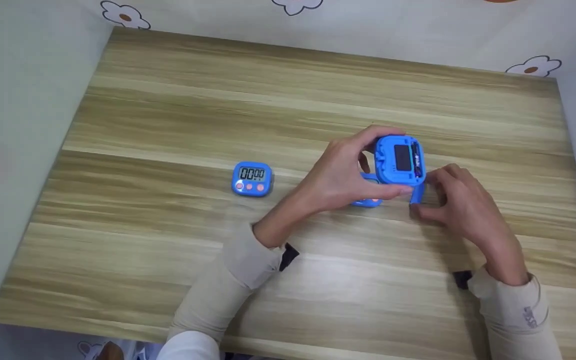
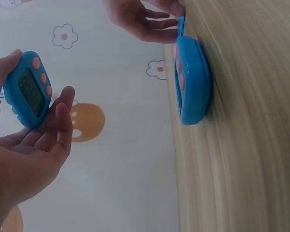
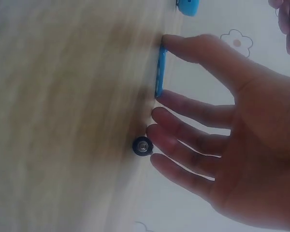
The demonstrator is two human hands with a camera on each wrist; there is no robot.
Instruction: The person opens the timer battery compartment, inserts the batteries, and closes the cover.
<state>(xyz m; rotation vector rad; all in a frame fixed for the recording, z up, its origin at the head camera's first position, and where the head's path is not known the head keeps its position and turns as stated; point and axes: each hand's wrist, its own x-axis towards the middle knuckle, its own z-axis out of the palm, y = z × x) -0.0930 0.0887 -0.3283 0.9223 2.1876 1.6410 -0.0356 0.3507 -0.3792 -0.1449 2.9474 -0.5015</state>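
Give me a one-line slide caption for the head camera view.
Left hand holds a blue timer back-side up while the right hand pinches its battery cover on the table.

The display of the blue timer (image 1: 252,178) lying on the tabletop (image 1: 168,110), well to the left of the left hand's fingers (image 1: 368,137), read 00:00. Print on the held timer's battery (image 1: 416,161) was too small to read.
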